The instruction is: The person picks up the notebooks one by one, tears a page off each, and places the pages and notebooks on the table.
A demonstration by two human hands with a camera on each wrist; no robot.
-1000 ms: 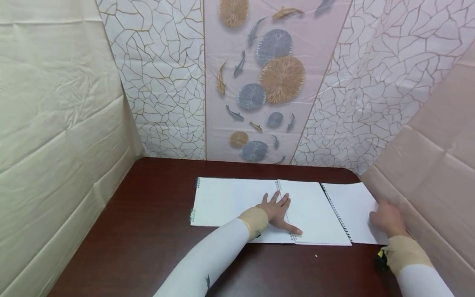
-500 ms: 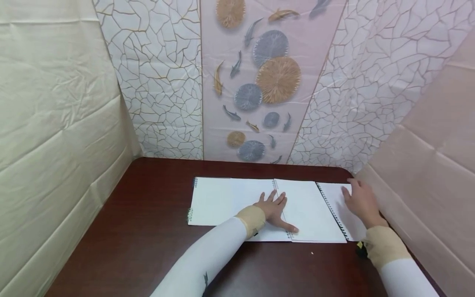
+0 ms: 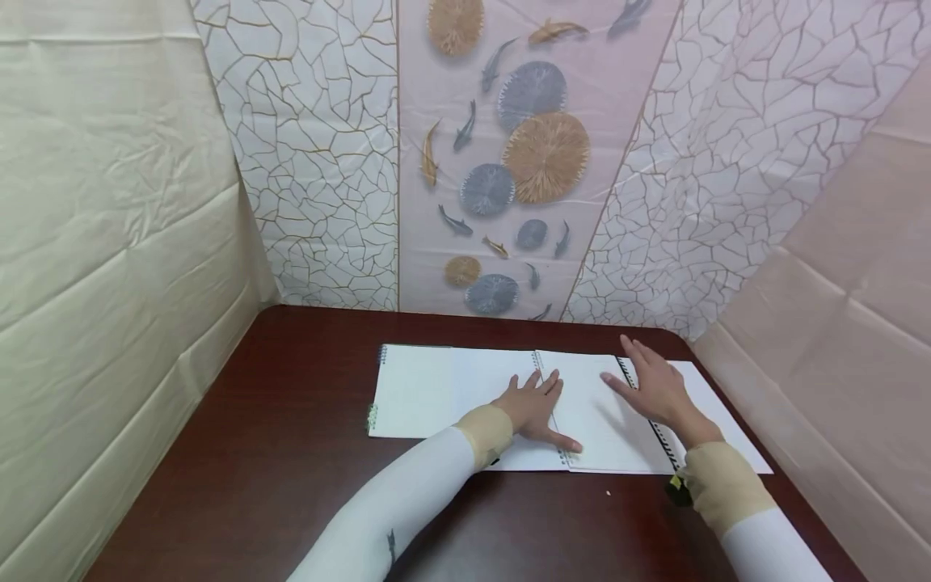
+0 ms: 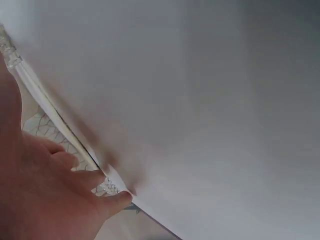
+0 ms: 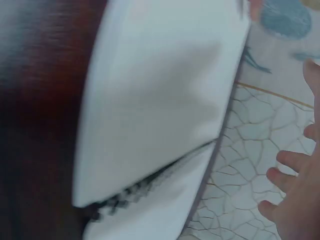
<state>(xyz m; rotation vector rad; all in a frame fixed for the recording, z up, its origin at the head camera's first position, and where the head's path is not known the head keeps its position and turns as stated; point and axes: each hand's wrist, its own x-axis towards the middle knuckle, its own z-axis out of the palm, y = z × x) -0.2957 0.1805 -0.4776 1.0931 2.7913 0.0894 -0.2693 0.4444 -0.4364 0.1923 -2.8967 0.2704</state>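
White spiral-bound notebooks lie open side by side in the head view. My left hand (image 3: 531,408) rests with spread fingers across a pale coil, between the left pages (image 3: 414,392) and the middle page (image 3: 596,412). In the left wrist view, its fingertips (image 4: 120,199) touch the paper beside that coil. My right hand (image 3: 655,388) is above the black coil (image 3: 663,443) between the middle page and the right page (image 3: 705,400), fingers extended, holding nothing. Its shadow falls on the paper. The right wrist view shows its fingers (image 5: 290,162) spread off the page.
The notebooks lie on a dark reddish-brown table (image 3: 291,453). A tiny white scrap (image 3: 608,493) is in front of them. Behind the table hangs a patterned cloth (image 3: 327,162), with beige cloths on the left (image 3: 116,242) and right (image 3: 836,323).
My right hand has moved left from the right page's outer edge to above the black coil, its fingers opening out. My left hand stays in place on the pages.
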